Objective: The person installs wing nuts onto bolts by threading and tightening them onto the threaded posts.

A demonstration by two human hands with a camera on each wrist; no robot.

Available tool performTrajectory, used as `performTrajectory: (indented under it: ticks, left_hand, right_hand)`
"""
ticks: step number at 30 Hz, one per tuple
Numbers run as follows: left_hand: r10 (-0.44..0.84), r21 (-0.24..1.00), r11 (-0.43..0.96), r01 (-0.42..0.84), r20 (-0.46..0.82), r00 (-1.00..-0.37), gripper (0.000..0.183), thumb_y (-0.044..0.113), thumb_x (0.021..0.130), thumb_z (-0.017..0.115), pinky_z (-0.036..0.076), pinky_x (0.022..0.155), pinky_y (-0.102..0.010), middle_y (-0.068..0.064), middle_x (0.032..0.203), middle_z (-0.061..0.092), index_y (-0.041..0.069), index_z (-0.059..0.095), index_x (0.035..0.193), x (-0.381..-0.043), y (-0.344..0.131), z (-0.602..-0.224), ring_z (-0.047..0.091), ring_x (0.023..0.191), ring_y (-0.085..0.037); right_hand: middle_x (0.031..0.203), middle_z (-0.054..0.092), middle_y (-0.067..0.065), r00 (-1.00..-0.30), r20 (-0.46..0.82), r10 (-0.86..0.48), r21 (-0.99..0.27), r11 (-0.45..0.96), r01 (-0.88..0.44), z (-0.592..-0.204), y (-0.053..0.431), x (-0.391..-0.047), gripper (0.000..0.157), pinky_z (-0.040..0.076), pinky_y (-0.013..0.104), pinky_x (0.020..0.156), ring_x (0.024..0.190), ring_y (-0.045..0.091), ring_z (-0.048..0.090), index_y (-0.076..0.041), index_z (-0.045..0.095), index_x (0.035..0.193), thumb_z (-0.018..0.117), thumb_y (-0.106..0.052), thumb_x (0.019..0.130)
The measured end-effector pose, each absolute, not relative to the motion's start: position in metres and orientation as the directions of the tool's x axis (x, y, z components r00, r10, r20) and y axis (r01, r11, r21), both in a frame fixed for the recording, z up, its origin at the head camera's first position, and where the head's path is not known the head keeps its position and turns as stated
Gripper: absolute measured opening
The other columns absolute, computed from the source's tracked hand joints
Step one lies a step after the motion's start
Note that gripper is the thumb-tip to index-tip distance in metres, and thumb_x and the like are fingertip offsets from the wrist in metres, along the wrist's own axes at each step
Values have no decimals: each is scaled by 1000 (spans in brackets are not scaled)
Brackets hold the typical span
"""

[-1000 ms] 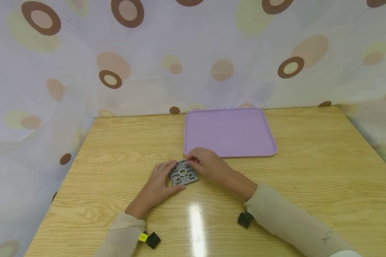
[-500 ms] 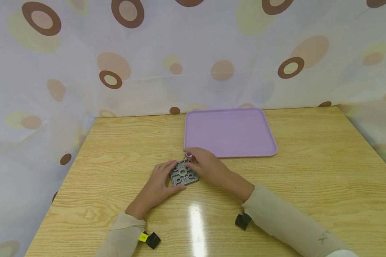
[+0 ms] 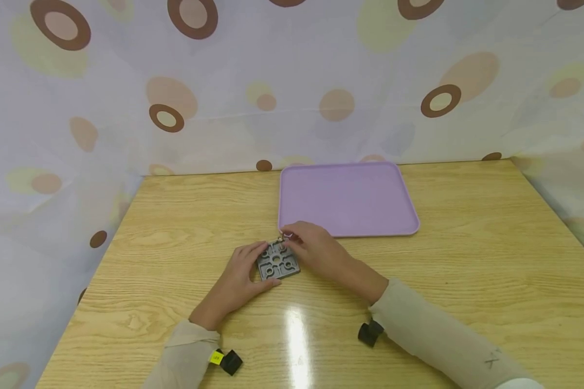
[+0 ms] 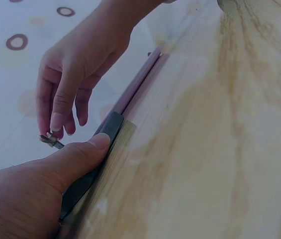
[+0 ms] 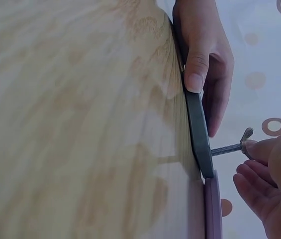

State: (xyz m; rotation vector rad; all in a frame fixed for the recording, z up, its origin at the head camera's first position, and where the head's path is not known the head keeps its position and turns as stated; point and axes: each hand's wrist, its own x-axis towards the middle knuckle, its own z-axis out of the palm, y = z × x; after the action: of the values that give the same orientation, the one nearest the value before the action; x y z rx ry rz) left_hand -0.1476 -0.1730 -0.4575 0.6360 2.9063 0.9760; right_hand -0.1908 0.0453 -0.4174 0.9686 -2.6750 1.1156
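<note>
1. Left hand (image 3: 237,276) grips the metal plate (image 3: 282,261), thumb against fingers, probably to stop it turning.
2. The metal plate lies on the table (image 3: 199,216), by the tray (image 3: 349,200)'s near-left corner.
3. Right hand (image 3: 317,246) pinches the upright wing screw (image 5: 228,149) near the plate's far edge, likely for leverage.

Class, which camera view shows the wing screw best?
The right wrist view: it shows the wing screw side-on, with its long threaded shank clear. The head view shows it only tiny, at the right hand; the left wrist view shows its wings and just a short stretch of shank.
</note>
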Motion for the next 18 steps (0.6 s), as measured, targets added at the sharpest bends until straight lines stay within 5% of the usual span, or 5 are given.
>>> performTrajectory:
  ticks: [18]
  left_hand:
    - [378, 587, 719, 372, 120, -918, 84, 53, 77, 68, 30, 104, -42, -4, 142, 38, 9, 38, 142, -147, -172, -455, 31, 128, -21]
  right_hand:
    - [97, 67, 0, -775, 373, -510, -578, 526, -624, -415, 50, -190, 16, 49, 24, 79, 92, 9, 61, -7, 69, 102, 59, -13, 92]
